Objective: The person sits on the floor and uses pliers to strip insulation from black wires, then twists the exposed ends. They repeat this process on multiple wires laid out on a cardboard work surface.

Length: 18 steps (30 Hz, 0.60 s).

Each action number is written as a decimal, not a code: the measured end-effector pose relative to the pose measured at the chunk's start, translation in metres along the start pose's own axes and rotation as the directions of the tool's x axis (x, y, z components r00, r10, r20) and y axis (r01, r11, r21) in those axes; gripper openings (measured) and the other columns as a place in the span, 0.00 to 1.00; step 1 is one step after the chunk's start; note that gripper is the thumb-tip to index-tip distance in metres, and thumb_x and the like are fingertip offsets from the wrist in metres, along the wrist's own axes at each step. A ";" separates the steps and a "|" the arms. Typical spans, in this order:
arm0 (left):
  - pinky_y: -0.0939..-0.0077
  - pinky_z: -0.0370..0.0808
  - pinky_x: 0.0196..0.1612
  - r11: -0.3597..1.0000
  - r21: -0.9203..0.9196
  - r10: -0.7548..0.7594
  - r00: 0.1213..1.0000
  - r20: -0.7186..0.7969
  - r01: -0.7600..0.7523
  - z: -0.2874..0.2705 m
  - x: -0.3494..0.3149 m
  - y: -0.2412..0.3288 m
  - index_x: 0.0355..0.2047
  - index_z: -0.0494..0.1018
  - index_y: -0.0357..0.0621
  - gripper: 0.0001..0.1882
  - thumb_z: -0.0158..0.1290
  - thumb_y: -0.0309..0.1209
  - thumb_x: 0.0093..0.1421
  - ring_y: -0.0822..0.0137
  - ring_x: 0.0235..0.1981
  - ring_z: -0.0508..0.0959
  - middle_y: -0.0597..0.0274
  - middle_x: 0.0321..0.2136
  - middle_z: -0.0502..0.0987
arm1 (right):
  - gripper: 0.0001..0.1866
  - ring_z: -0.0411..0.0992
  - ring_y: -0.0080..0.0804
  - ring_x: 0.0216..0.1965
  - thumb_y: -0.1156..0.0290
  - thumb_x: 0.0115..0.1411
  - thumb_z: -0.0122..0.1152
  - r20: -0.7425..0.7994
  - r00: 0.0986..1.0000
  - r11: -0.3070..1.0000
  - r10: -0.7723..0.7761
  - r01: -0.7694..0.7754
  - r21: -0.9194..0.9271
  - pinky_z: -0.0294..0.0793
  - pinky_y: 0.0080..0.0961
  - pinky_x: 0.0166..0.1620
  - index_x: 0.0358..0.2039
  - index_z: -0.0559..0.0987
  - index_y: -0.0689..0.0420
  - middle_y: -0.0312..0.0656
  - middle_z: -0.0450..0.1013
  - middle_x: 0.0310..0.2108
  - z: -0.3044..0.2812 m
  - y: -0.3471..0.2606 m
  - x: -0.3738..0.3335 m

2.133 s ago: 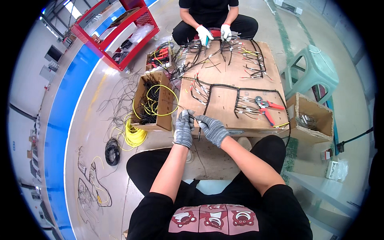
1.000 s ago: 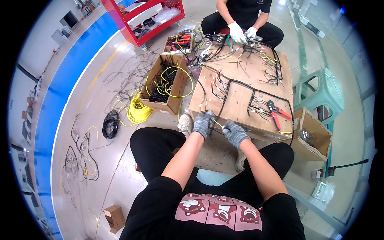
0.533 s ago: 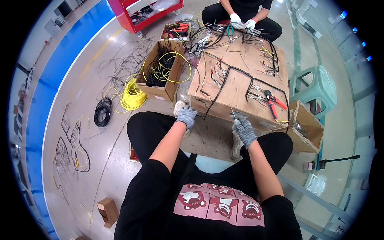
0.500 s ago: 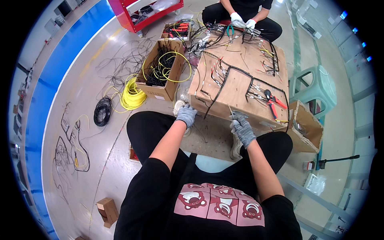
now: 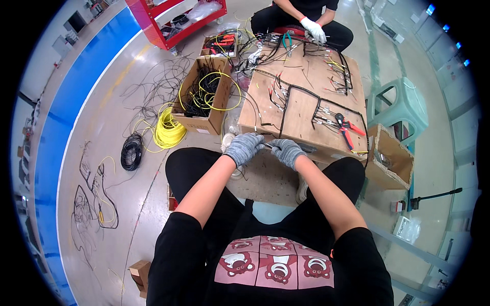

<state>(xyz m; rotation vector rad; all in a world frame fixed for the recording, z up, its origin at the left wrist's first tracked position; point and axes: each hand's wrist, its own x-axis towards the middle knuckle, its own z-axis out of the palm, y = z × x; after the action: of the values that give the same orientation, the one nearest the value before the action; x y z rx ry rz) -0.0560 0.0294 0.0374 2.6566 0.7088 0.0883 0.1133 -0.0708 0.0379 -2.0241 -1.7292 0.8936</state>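
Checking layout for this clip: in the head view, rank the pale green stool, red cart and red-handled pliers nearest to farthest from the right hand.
From the right hand:
1. Red-handled pliers, ahead to the right.
2. Pale green stool, farther right.
3. Red cart, at the upper left.

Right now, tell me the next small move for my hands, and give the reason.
Probably slide the right hand slightly outward along the thin dark strand, the left hand holding firm: both hands appear to grip it by the near edge of the wooden box, and only a short stretch shows between them.
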 end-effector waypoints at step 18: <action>0.73 0.70 0.44 0.814 -0.577 -0.105 0.994 -0.029 0.069 0.000 0.008 -0.031 0.44 0.71 0.36 0.15 0.48 0.33 0.61 0.60 0.37 0.75 0.54 0.34 0.76 | 0.10 0.70 0.52 0.31 0.65 0.57 0.50 0.095 0.994 0.998 -0.061 0.062 -0.006 0.69 0.40 0.36 0.34 0.75 0.56 0.53 0.73 0.28 -0.034 0.003 0.016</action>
<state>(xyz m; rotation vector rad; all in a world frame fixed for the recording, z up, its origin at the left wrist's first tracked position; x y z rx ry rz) -0.0639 0.0579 0.0254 2.0410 0.6879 0.3085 0.1381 -0.0506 0.0574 -1.9515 -1.8380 0.9780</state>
